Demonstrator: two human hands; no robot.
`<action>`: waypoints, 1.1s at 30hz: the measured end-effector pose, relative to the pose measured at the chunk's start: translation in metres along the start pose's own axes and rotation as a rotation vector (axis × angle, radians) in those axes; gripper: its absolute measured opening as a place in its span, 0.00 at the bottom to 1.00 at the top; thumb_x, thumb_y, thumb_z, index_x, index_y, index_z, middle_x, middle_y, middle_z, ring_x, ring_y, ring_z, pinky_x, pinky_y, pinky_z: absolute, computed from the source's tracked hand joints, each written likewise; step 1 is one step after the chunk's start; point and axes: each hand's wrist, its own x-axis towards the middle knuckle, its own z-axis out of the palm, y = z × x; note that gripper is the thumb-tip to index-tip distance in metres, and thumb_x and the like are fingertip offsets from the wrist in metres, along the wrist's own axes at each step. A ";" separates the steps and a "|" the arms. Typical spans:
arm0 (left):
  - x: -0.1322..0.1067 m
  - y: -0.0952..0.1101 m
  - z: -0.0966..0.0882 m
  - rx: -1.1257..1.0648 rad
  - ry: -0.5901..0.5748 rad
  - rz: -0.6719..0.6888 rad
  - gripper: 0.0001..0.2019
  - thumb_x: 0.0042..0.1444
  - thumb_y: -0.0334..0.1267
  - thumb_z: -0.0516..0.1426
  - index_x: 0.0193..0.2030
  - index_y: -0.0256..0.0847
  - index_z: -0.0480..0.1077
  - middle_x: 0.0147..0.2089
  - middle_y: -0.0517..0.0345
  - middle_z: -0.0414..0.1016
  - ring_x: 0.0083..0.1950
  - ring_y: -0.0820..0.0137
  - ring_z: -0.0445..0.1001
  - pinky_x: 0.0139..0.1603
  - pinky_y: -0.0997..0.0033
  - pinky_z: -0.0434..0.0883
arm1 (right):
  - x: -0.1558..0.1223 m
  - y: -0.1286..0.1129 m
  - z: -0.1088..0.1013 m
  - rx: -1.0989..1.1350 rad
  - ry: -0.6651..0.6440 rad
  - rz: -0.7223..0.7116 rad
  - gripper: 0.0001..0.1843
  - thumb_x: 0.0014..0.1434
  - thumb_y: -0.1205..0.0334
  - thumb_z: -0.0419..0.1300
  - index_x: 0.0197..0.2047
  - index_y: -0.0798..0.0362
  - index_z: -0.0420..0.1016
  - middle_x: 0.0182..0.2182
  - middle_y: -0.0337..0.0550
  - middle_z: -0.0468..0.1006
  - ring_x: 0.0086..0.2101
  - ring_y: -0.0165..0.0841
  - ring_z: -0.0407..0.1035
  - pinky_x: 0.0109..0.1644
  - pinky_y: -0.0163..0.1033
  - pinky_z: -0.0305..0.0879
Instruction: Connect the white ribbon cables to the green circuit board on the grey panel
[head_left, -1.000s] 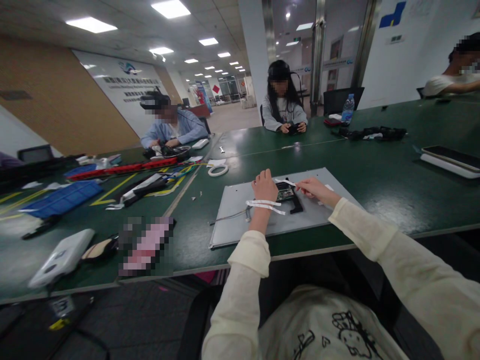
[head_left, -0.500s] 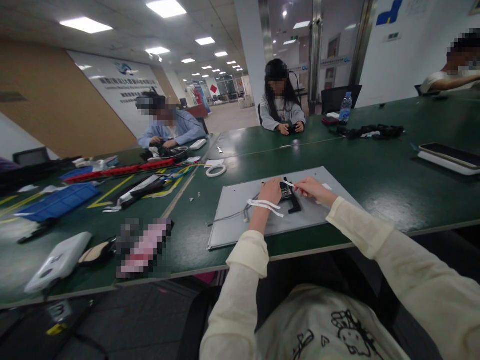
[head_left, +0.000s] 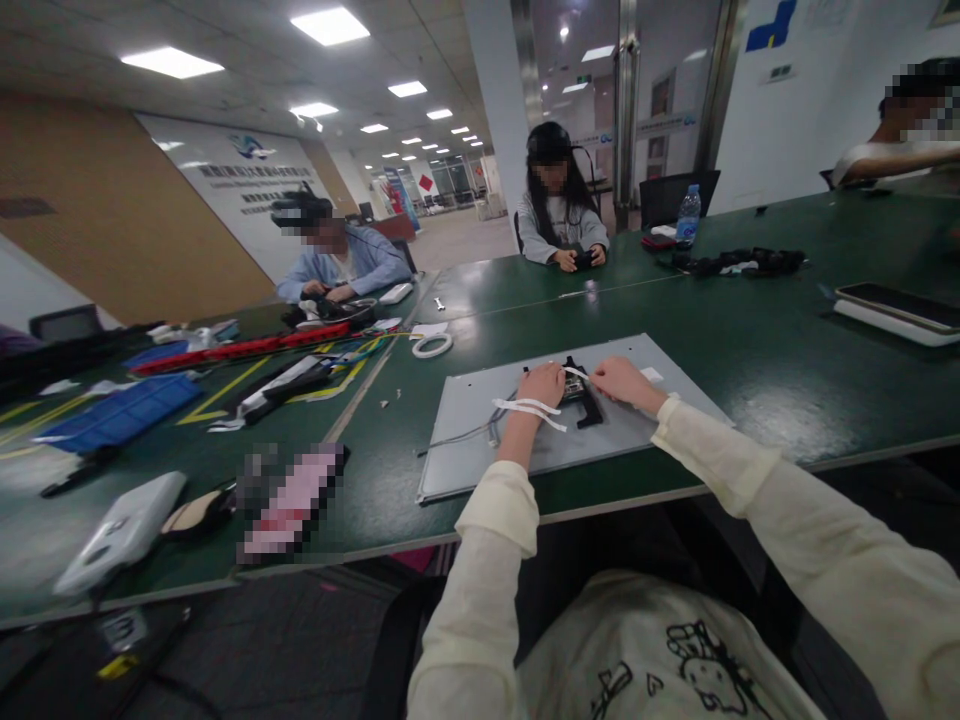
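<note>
My left hand [head_left: 541,384] is closed over the upper left part of a black bracket [head_left: 591,410], its fingertips hidden behind the knuckles. Opposite it, my right hand [head_left: 619,383] pinches the end of a narrow white tape strip [head_left: 576,372] that runs across the bracket towards my left fingers. Two more white strips [head_left: 534,407] hang across my left wrist. Under both hands lies a flat grey panel [head_left: 457,405]. Grey cables [head_left: 461,436] trail from beside my left hand over the panel's left side.
A roll of white tape [head_left: 432,345] lies beyond the panel. On the left are a blue tray [head_left: 120,412], a white device [head_left: 124,530] and a pink blurred item [head_left: 296,505]. A phone [head_left: 904,305] is at right. Co-workers [head_left: 559,215] sit across the table.
My right fingers have curled in more and dipped slightly at the strip. My left hand stays on the bracket. The view has shifted a little.
</note>
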 end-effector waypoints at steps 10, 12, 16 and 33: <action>0.000 0.002 -0.002 0.011 -0.016 -0.019 0.21 0.68 0.40 0.39 0.57 0.44 0.67 0.62 0.53 0.69 0.62 0.65 0.66 0.61 0.60 0.62 | -0.002 -0.016 -0.001 -0.453 0.013 0.000 0.17 0.62 0.59 0.53 0.37 0.58 0.81 0.35 0.59 0.80 0.38 0.43 0.75 0.39 0.39 0.65; 0.000 0.002 -0.002 0.014 -0.017 -0.011 0.21 0.68 0.40 0.39 0.57 0.44 0.67 0.61 0.53 0.69 0.62 0.65 0.66 0.61 0.59 0.63 | -0.002 -0.017 -0.003 -0.460 0.002 0.004 0.17 0.62 0.59 0.53 0.38 0.58 0.81 0.36 0.59 0.80 0.38 0.43 0.75 0.40 0.39 0.66; 0.002 0.000 0.000 0.013 -0.023 0.001 0.21 0.68 0.40 0.38 0.57 0.43 0.68 0.62 0.53 0.69 0.62 0.65 0.66 0.61 0.58 0.63 | -0.005 -0.020 -0.009 -0.471 -0.027 0.018 0.18 0.63 0.57 0.52 0.40 0.59 0.81 0.37 0.60 0.80 0.40 0.43 0.75 0.42 0.39 0.65; 0.008 -0.005 0.008 -0.017 -0.023 -0.008 0.21 0.67 0.40 0.40 0.59 0.42 0.66 0.62 0.51 0.69 0.63 0.64 0.66 0.62 0.59 0.62 | -0.015 -0.017 -0.013 -0.548 0.026 -0.059 0.21 0.67 0.55 0.48 0.39 0.56 0.79 0.36 0.54 0.80 0.40 0.40 0.74 0.40 0.37 0.60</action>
